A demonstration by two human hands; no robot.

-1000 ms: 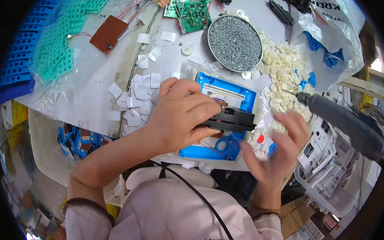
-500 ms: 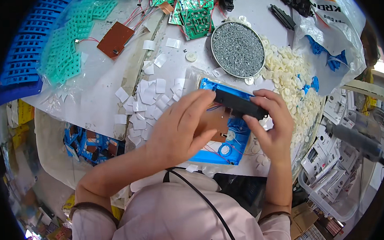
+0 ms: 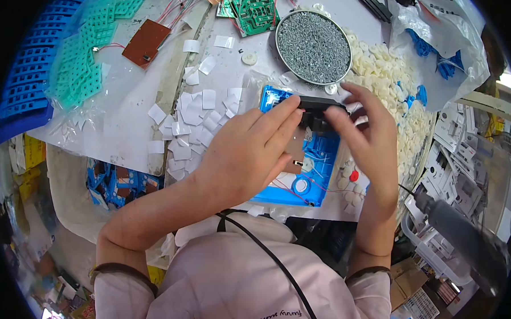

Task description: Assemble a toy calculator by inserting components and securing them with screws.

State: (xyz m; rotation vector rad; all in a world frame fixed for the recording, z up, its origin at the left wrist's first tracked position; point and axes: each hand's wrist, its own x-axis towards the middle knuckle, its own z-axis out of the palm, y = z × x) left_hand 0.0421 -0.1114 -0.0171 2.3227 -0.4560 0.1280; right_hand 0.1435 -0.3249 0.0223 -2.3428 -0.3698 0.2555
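Note:
A long black plastic part (image 3: 320,103) lies over the far end of a shallow blue plastic casing (image 3: 328,176). My right hand (image 3: 374,137) grips its right end between thumb and bent fingers. The stretched fingertips of my left hand (image 3: 246,151) touch its left end, while the thumb stays apart, over the casing. Inside the casing are a brown circuit board (image 3: 295,166), partly hidden by my left hand, thin red wires and a blue ring (image 3: 301,185) with a white centre. How the black part sits against the casing is hidden by my fingers.
Beyond the casing stands a round dish of small screws (image 3: 313,46). White plastic pieces (image 3: 380,68) heap to its right; white paper squares (image 3: 193,114) lie left. A grey cylindrical corded tool (image 3: 458,230) hangs at the right. Green circuit boards (image 3: 256,14) lie at the back.
The black part has moved away from me and turned more level, with both hands going along. The grey tool appears lower and nearer at the right. The whole view has shifted slightly.

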